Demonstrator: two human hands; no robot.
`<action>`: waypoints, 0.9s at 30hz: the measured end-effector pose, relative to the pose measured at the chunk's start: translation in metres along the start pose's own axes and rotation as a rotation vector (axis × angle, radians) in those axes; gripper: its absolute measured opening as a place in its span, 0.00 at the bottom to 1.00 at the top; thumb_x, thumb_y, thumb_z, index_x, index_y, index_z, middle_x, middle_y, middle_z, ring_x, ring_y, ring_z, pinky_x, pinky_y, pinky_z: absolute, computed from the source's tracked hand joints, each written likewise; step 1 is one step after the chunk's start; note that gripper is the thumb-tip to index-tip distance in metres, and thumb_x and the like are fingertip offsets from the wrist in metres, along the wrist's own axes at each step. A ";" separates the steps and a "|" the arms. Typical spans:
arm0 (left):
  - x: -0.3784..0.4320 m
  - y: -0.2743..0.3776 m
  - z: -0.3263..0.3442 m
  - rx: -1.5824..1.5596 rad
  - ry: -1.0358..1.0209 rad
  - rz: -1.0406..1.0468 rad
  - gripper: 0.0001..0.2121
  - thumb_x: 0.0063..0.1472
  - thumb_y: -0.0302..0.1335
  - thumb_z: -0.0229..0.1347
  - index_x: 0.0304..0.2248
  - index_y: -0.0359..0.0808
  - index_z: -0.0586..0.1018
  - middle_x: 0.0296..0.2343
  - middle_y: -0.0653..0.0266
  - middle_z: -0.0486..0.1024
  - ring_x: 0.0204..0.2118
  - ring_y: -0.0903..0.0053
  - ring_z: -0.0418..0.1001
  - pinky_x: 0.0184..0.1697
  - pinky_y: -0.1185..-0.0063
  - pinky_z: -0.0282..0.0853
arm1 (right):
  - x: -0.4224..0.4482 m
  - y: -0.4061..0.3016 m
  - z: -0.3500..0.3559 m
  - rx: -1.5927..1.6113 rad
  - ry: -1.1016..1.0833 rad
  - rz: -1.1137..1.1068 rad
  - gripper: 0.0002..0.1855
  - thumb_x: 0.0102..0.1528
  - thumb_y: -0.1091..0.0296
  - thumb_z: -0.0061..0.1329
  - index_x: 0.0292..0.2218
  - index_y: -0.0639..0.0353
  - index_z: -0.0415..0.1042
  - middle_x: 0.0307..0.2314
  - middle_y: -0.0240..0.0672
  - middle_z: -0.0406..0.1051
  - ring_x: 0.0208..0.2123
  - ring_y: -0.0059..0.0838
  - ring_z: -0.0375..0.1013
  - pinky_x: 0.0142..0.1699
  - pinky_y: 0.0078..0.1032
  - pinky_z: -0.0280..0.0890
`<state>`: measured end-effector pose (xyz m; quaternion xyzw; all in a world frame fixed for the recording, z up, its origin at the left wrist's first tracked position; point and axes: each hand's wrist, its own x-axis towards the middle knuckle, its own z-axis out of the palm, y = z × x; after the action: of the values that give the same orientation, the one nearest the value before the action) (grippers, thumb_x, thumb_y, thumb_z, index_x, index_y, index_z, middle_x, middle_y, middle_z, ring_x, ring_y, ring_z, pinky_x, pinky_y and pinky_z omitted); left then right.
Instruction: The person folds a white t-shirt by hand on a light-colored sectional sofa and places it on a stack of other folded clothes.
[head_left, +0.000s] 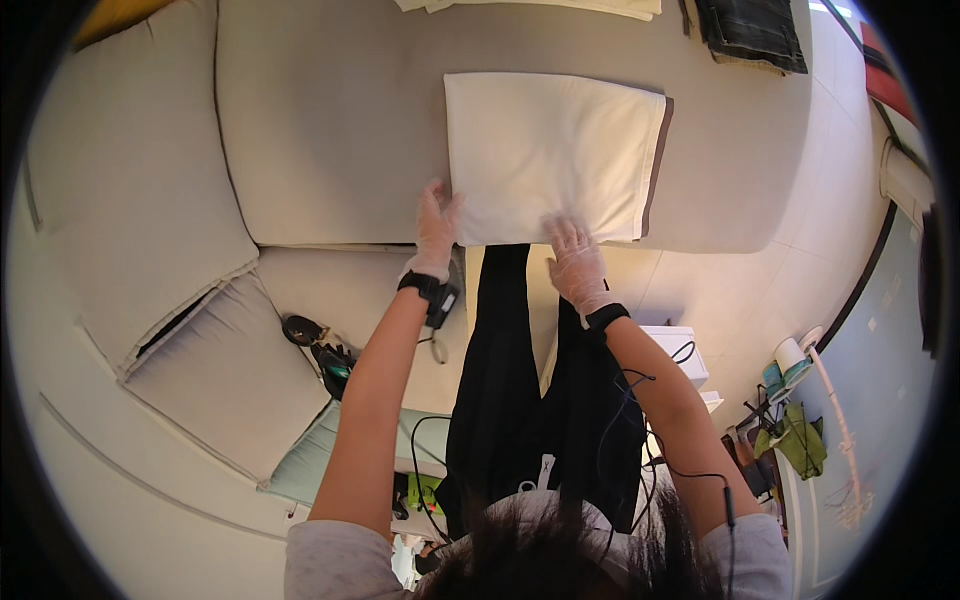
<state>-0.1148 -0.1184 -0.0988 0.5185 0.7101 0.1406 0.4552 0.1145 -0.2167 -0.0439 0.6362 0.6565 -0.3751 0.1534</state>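
A folded cream cloth (555, 150) with a dark brown strip along its right edge lies flat at the front of a grey sofa seat. My left hand (437, 229), in a clear thin glove, is at the cloth's lower left corner with its fingers apart; whether it touches the edge is unclear. My right hand (576, 259), gloved likewise, has its slightly blurred fingertips on the cloth's near edge, palm down. Neither hand grips anything. Each wrist wears a black band.
Folded dark trousers (754, 34) lie at the seat's far right, and another cream cloth (540, 6) at the top edge. Grey cushions (135, 172) line the left. Black shoes or similar dark items (330, 360) rest on the lower seat. A white box (675, 352) stands right of my legs.
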 end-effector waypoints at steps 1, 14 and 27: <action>0.005 0.020 0.000 -0.204 -0.022 -0.135 0.22 0.51 0.36 0.55 0.42 0.32 0.65 0.41 0.56 0.65 0.41 0.70 0.65 0.45 0.76 0.61 | 0.001 -0.008 -0.007 0.188 0.022 0.014 0.37 0.51 0.54 0.42 0.57 0.49 0.41 0.54 0.39 0.48 0.54 0.39 0.51 0.55 0.34 0.50; 0.027 0.014 0.005 -0.332 -0.338 -0.335 0.23 0.49 0.34 0.57 0.40 0.27 0.65 0.34 0.58 0.70 0.34 0.76 0.68 0.37 0.79 0.64 | 0.089 0.008 -0.101 1.259 -0.297 0.563 0.41 0.47 0.63 0.40 0.58 0.41 0.34 0.37 0.30 0.60 0.37 0.26 0.60 0.48 0.42 0.52; 0.028 0.074 -0.015 -0.391 -0.761 -0.125 0.36 0.52 0.30 0.51 0.57 0.46 0.44 0.44 0.60 0.64 0.42 0.77 0.64 0.45 0.82 0.60 | 0.073 0.016 -0.094 1.248 -0.374 0.372 0.43 0.46 0.64 0.39 0.58 0.35 0.32 0.38 0.32 0.61 0.40 0.29 0.62 0.48 0.33 0.54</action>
<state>-0.0824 -0.0588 -0.0550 0.3933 0.4818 0.0436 0.7819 0.1456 -0.1008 -0.0351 0.6324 0.1590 -0.7550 -0.0698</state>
